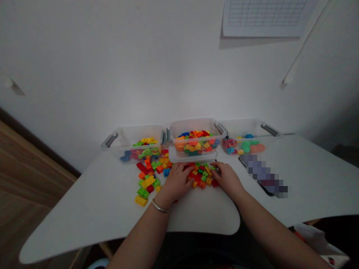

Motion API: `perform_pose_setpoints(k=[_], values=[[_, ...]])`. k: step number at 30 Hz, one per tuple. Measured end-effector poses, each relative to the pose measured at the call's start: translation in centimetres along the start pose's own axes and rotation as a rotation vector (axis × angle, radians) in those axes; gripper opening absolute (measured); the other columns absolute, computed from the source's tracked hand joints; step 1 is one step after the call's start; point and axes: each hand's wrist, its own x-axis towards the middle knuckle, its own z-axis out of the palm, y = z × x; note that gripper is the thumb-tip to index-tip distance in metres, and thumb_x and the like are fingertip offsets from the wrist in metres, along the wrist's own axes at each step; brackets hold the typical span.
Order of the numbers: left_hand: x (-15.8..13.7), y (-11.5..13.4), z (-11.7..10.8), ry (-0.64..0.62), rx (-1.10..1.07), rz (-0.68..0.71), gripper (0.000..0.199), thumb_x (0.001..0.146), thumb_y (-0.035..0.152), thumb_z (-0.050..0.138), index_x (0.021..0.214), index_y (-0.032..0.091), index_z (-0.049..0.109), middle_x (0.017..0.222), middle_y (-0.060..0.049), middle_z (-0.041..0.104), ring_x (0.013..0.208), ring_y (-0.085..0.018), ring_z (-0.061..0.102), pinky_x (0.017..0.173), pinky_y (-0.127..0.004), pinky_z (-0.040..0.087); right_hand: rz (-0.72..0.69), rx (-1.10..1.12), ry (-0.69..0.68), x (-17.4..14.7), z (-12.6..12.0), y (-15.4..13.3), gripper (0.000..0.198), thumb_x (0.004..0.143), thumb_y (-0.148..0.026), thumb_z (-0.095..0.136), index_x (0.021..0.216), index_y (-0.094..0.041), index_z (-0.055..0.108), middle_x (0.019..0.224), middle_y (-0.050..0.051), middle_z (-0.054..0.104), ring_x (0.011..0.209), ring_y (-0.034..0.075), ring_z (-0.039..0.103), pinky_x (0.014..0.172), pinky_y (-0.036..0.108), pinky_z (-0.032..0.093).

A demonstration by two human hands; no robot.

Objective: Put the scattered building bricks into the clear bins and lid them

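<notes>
Just below centre frame, the left hand [177, 181] and right hand [228, 180] flank loose blocks [202, 176], seemingly to corral them. Left fingers curve, thumb apart; right fingers curl, any pinch I can't tell.

Can dip from above through the uncovered top of the middle box [193, 125]. Stops behind it at the wall [179, 74], and at its sides against the left box [137, 132] and right box [241, 129]. Meets the left hand [176, 181], right hand [226, 179] and block pile [204, 175] in front of it. Can cross bare table [311, 168] well to its right, past the pixelated phone-like item [263, 177].
</notes>
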Motion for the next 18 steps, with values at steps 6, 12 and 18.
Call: perform_pose_setpoints(k=[6, 12, 18], values=[[-0.1, -0.1, 0.0, 0.009, 0.003, 0.01, 0.043, 0.089, 0.025, 0.057, 0.132, 0.02, 0.059, 0.133, -0.009, 0.057, 0.125, -0.027, 0.046, 0.114, -0.045, 0.035, 0.046, 0.134, 0.114, 0.0, 0.0, -0.3, 0.029, 0.083, -0.032, 0.058, 0.105, -0.017, 0.067, 0.092, 0.008, 0.07, 0.08, 0.022, 0.062, 0.075, 0.036, 0.05], [-0.2, -0.1, 0.1, 0.025, -0.004, 0.014, 0.043, 0.088, 0.025, 0.059, 0.131, 0.02, 0.06, 0.133, -0.009, 0.057, 0.125, -0.027, 0.047, 0.114, -0.045, 0.036, 0.073, 0.401, 0.295, -0.3, -0.4, -1.0, 0.028, 0.084, -0.041, 0.056, 0.098, -0.019, 0.065, 0.074, 0.004, 0.066, 0.065, 0.019, 0.061, 0.063, 0.033, 0.051], [-0.2, -0.2, 0.0, 0.028, -0.009, 0.017, 0.044, 0.087, 0.025, 0.061, 0.13, 0.02, 0.06, 0.134, -0.009, 0.057, 0.125, -0.027, 0.048, 0.113, -0.045, 0.036, -0.319, 0.31, 0.482, 0.8, -2.4, -3.2, 0.02, 0.086, -0.028, 0.059, 0.104, -0.022, 0.063, 0.09, 0.005, 0.071, 0.075, 0.018, 0.065, 0.072, 0.034, 0.054]])
